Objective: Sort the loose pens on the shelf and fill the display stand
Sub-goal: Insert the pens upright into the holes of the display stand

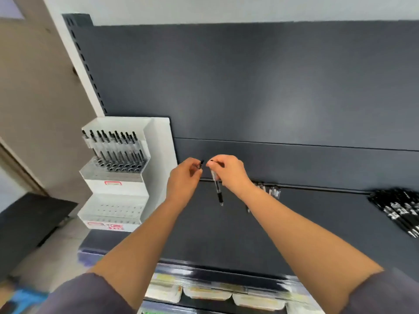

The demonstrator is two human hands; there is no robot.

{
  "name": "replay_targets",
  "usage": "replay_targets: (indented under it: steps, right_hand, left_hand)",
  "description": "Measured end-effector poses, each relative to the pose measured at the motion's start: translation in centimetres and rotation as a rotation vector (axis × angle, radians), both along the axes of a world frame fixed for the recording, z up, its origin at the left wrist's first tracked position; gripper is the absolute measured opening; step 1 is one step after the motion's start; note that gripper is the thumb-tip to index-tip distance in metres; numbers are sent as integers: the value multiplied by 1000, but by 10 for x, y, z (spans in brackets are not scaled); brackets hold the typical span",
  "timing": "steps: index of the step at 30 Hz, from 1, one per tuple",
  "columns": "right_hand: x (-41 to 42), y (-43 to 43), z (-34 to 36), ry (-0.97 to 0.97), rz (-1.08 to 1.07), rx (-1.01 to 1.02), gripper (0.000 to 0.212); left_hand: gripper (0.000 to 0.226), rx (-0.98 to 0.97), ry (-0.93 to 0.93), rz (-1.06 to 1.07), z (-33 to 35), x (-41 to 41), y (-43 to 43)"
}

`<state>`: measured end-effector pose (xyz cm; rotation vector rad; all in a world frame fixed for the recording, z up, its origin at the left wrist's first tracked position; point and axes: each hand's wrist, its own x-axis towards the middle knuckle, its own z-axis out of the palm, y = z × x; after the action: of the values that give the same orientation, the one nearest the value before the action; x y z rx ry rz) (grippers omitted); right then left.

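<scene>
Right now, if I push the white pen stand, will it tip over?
Maybe. The pen stand is tall, and its pens fill only the top tier, so it could be top-heavy. It looks like thin light plastic, so it might slide first.

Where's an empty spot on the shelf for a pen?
The dark shelf is bare between the white display stand and the black pen pile, in front of the few clear pens by the back rail. The stand's lower tiers have unfilled holes. Crowded: its top tier and the far right.
</scene>
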<state>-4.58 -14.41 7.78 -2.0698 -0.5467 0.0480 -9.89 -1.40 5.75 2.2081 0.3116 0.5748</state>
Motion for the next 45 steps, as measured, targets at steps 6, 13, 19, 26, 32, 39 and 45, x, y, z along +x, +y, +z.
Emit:
replay_targets:
  steps: [6, 13, 19, 26, 32, 39, 45]
  right_hand:
    - [-26, 90, 39, -35, 144, 177, 6]
    - [-39, 198, 80, -111, 274, 254, 12]
    - [-35, 277, 89, -227, 274, 197, 13]
    - [-19, 321, 71, -368, 250, -24, 15]
    - [-6, 332, 77, -427, 175, -132, 16]
    - [3, 333, 73, -436, 145, -256, 16]
    - [4, 338, 61, -454, 199, -362, 8]
  left_hand:
    - [22, 12, -183, 169, 37, -35, 74]
    - [21, 26, -321, 294, 75, -57, 182]
    - [16, 76, -342, 342, 84, -52, 269]
    - [17, 94, -296, 252, 63, -25, 311]
    - [16, 71, -307, 214, 53, -10, 321]
    - [12, 155, -226, 166, 41, -6, 320]
    - [16, 148, -150, 184, 24, -9, 319]
